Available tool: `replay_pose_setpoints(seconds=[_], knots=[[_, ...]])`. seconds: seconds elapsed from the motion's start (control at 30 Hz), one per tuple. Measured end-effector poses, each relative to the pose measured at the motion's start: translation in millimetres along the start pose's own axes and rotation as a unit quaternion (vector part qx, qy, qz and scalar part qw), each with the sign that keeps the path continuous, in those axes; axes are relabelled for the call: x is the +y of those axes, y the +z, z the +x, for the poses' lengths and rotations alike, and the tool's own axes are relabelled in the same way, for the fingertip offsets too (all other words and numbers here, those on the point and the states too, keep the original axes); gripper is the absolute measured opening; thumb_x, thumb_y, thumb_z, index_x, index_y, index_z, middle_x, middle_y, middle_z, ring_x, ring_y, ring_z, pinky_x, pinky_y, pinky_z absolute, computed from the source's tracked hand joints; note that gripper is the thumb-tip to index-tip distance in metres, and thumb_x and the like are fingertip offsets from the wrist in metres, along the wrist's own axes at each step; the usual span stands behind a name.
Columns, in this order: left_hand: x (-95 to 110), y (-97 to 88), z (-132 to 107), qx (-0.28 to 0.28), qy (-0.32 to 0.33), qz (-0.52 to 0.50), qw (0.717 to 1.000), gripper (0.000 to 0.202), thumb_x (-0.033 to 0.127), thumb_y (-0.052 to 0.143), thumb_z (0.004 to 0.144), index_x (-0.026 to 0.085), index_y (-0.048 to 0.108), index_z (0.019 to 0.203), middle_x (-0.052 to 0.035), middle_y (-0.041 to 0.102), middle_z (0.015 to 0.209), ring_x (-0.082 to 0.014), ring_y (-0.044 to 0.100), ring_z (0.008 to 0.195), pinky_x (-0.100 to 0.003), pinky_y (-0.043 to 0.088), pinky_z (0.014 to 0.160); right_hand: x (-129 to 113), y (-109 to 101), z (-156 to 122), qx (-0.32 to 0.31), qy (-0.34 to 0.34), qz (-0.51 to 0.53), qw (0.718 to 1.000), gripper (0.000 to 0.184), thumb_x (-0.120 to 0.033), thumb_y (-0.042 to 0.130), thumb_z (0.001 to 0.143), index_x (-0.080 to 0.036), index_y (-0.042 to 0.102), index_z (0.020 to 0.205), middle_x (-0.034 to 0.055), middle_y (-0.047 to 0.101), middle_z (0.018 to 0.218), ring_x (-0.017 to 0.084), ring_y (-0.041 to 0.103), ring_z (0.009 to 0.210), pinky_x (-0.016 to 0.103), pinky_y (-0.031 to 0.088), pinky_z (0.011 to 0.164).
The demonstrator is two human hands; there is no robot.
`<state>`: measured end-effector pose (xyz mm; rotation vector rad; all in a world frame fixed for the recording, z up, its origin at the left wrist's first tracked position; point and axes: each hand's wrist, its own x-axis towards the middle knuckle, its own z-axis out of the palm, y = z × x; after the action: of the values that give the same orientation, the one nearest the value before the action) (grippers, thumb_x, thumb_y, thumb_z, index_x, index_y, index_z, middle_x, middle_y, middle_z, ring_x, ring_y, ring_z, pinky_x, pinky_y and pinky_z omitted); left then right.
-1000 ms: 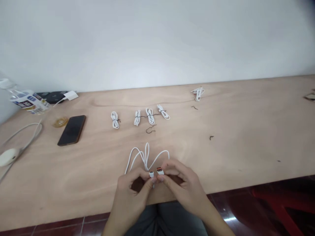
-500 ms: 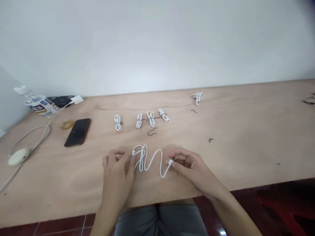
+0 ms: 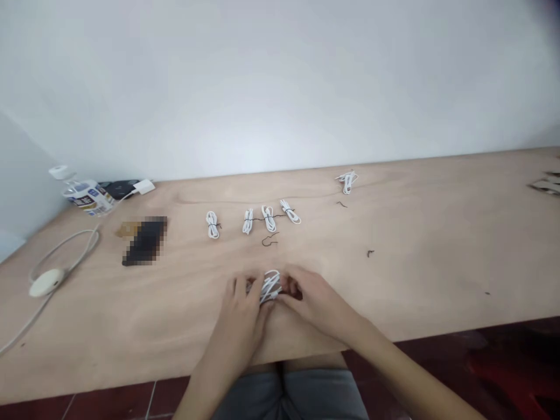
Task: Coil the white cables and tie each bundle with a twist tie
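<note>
A white charging cable (image 3: 270,284) lies gathered in loops between my two hands, near the front edge of the table. My left hand (image 3: 245,306) is closed on the left side of the loops, its fingers partly hiding them. At the right side, my right hand (image 3: 310,298) pinches the cable by its end, thumb and fingers together. Farther back lie tied white cable bundles: one (image 3: 212,224) stands apart on the left, and a middle one (image 3: 268,218) is in a row joined by dark ties. A loose dark twist tie (image 3: 270,240) rests just in front of them.
Another white cable bundle (image 3: 347,182) is near the wall, with dark tie pieces around it. On the left are a pixelated dark object (image 3: 146,241), a plastic bottle (image 3: 90,197), a white adapter (image 3: 144,186) and a cord with an oval switch (image 3: 46,283).
The cable was spread in a wavy line between my hands; now it is bunched into loops. My hands have come close together, and the view has shifted slightly.
</note>
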<state>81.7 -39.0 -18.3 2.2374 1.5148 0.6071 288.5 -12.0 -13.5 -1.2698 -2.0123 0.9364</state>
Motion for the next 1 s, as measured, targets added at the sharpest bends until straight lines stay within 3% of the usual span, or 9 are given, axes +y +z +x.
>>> replay_pose_setpoints(seconds=[0.17,0.23,0.37,0.47,0.57,0.63,0.7,0.87,1.0], knots=[[-6,3.7,-1,-0.015,0.034,-0.051,0.998,0.059,-0.002,0.041,0.096,0.025,0.062,0.144,-0.013,0.066,0.132,-0.03,0.058,0.12,-0.051,0.048,0.108,1,-4,1,-0.003,-0.068,-0.088,0.994,0.049,-0.016,0.07,0.095,-0.026,0.054,0.141,0.0115,0.061,0.138,0.029,0.065,0.118,0.044,0.056,0.098],[-6,-1.4,1,-0.004,0.036,-0.103,0.994,0.051,0.004,0.042,0.1,0.024,0.063,0.141,-0.0126,0.067,0.134,-0.0294,0.059,0.124,-0.05,0.047,0.111,-1,-5,3,-0.032,-0.129,-0.126,0.983,0.059,-0.018,0.069,0.097,-0.029,0.048,0.151,0.0122,0.058,0.146,0.032,0.06,0.131,0.049,0.053,0.107],[-1,-19.2,13,-0.013,-0.025,-0.241,0.97,0.03,0.027,0.049,0.106,0.025,0.07,0.127,-0.0095,0.072,0.124,-0.0267,0.065,0.115,-0.041,0.051,0.104,-4,-6,14,-0.057,-0.19,-0.153,0.968,0.047,-0.024,0.058,0.106,-0.026,0.047,0.152,0.0136,0.066,0.138,0.032,0.062,0.128,0.051,0.052,0.108],[4,-29.4,31,-0.033,-0.128,-0.36,0.924,0.029,0.043,0.056,0.101,0.02,0.071,0.091,-0.0049,0.069,0.085,-0.0197,0.062,0.075,-0.028,0.051,0.066,-7,-12,29,-0.051,-0.194,-0.153,0.968,0.042,-0.031,0.052,0.11,-0.022,0.047,0.151,0.0147,0.068,0.135,0.03,0.067,0.119,0.046,0.056,0.099],[5,-36.5,57,-0.069,-0.236,-0.5,0.83,0.036,0.048,0.055,0.096,0.019,0.057,0.074,0.0027,0.047,0.061,-0.0096,0.035,0.047,-0.021,0.024,0.043,-10,-23,48,-0.021,-0.216,-0.198,0.956,0.043,-0.036,0.048,0.11,-0.019,0.046,0.15,0.0154,0.07,0.131,0.029,0.07,0.108,0.04,0.056,0.085],[4,-41.7,75,-0.115,-0.281,-0.581,0.755,0.037,0.05,0.05,0.094,0.019,0.052,0.072,0.0056,0.038,0.058,-0.0062,0.021,0.043,-0.02,0.013,0.041,-9,-29,61,0.013,-0.244,-0.256,0.935,0.042,-0.038,0.047,0.11,-0.017,0.05,0.146,0.0145,0.073,0.121,0.028,0.07,0.095,0.037,0.052,0.075],[0,-45.9,91,-0.15,-0.304,-0.619,0.708,0.036,0.049,0.051,0.092,0.019,0.05,0.072,0.0071,0.035,0.057,-0.0049,0.015,0.043,-0.019,0.008,0.04,-5,-33,74,0.053,-0.279,-0.304,0.909,0.04,-0.041,0.047,0.109,-0.016,0.057,0.138,0.0123,0.074,0.108,0.025,0.068,0.082,0.034,0.045,0.066],[-6,-39.2,113,-0.199,-0.32,-0.63,0.679,0.036,0.045,0.065,0.089,0.021,0.044,0.071,0.0102,0.029,0.056,-0.0046,0.013,0.042,-0.017,0.009,0.038,19,-27,98,0.171,-0.378,-0.328,0.849,0.032,-0.043,0.051,0.107,-0.017,0.068,0.1,0.006,0.071,0.08,0.019,0.061,0.067,0.034,0.036,0.06],[-10,-24.4,112,-0.215,-0.316,-0.647,0.659,0.041,0.049,0.066,0.092,0.022,0.042,0.072,0.0106,0.027,0.058,-0.0051,0.013,0.044,-0.016,0.011,0.039,35,-20,104,0.218,-0.381,-0.311,0.843,0.03,-0.025,0.052,0.105,-0.021,0.062,0.077,-0.0002,0.065,0.062,0.015,0.056,0.055,0.034,0.032,0.056]])
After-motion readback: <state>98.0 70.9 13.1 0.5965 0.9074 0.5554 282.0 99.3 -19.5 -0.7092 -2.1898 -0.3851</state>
